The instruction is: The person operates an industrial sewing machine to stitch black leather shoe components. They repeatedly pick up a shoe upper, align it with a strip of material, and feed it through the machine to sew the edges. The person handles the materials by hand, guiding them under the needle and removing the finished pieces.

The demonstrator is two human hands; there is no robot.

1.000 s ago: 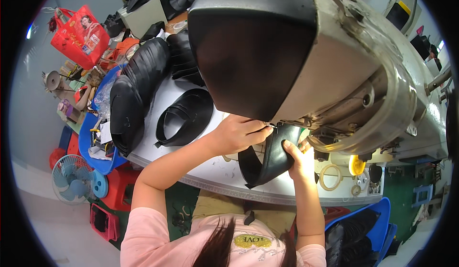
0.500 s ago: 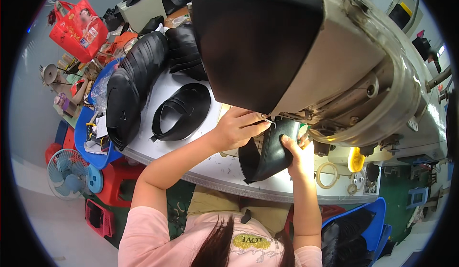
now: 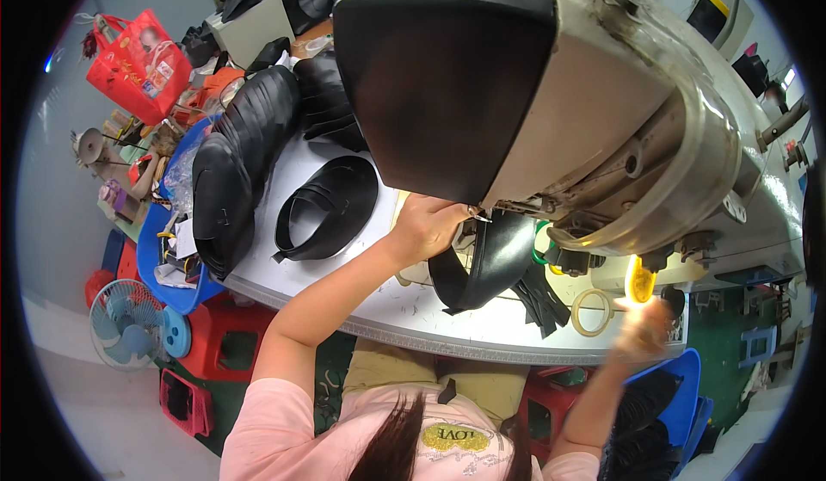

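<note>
A curved black leather-like piece [image 3: 490, 262] lies under the head of a sewing machine [image 3: 594, 111], one end bent round into a loop. My left hand [image 3: 428, 230] is closed in a pinch at the needle area, by the piece's upper left edge. A small shiny metal tip shows at its fingertips; whether the fingers hold it is unclear. My right hand [image 3: 645, 330], smeared by motion, is off the piece at the table's right end, below a glowing yellow part [image 3: 640, 281]. Narrow black strips [image 3: 544, 302] lie right of the piece.
Another looped black piece [image 3: 331, 206] lies on the white table [image 3: 387, 309], beside a row of stacked black pieces [image 3: 249, 137]. A tape-like ring [image 3: 592, 312] rests near the right end. Blue bins [image 3: 684, 395] flank the table, the right one holding black pieces.
My right hand has let go of the black piece and swung right and down toward the table's end. The black strips now show. My left hand stays near the needle.
</note>
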